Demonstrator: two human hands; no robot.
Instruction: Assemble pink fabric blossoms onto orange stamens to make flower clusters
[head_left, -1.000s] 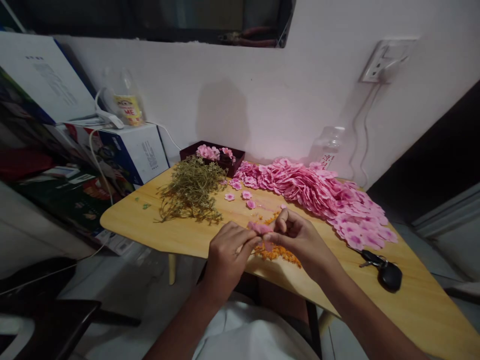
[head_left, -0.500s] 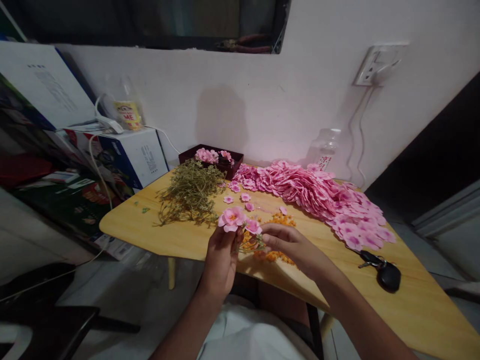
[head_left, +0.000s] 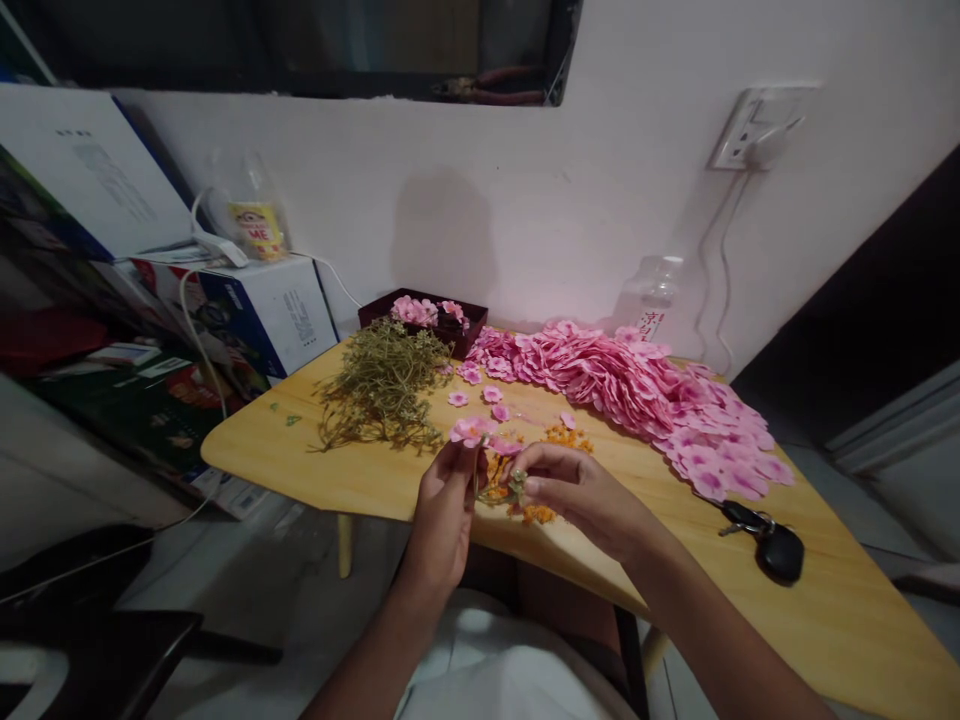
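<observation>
Closed round a green stem, my left hand (head_left: 448, 500) holds an artificial flower sprig (head_left: 472, 431) with pink blossoms at its top. My right hand (head_left: 574, 490) pinches a green side branch of the same sprig, its small tip (head_left: 517, 482) showing at the fingertips. Behind and under the hands lie orange flower centres (head_left: 568, 437) on the wooden table (head_left: 277, 470). A few loose pink petal pieces (head_left: 492, 394) lie just beyond. To the left is a tangled heap of green stems (head_left: 386, 385); to the right stretches a long pile of pink petals (head_left: 600, 370).
A dark red box (head_left: 375, 310) with pink flowers stands at the back. Keys with a black fob (head_left: 778, 552) lie at the right. A clear jar (head_left: 651, 295) stands by the wall. Cartons (head_left: 281, 320) are stacked left, with a plastic bottle (head_left: 255, 215) on top.
The sprig has tilted, so its blossoms now show edge-on rather than facing me. My right hand has turned slightly, bringing the green branch tip into clearer view.
</observation>
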